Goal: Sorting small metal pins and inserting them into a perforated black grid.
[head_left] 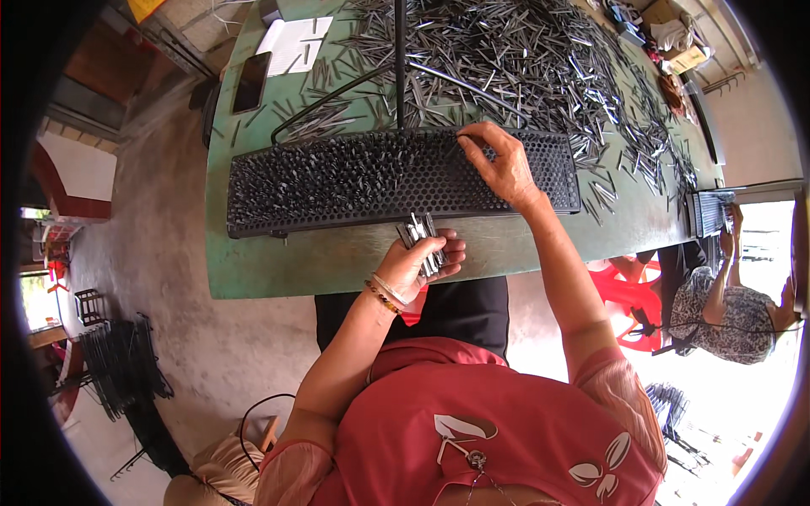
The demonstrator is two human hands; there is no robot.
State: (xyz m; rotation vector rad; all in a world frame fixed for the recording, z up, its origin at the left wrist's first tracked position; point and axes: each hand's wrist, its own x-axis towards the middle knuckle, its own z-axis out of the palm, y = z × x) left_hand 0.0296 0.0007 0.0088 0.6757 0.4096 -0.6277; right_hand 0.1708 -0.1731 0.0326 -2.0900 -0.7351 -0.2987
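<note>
A long black tray (544,181) with rows of round holes lies across the table in front of me. Thin dark strips (312,181) stand packed in the holes of its left part, while the right part shows bare holes. My left hand (426,255), just in front of the tray's near edge, is closed around a bunch of loose strips (419,229). Over the right part of the tray is my right hand (502,164), its thumb and forefinger drawn together close to the holes. Anything between those fingertips is too small to make out.
A wide heap of dark strips (506,51) covers the green table (278,268) behind the tray. A thin black stand (400,67) rises there. At the far left lie a phone (251,83) and white paper (287,42). Another person (726,316) works at the right, near a red chair (620,304).
</note>
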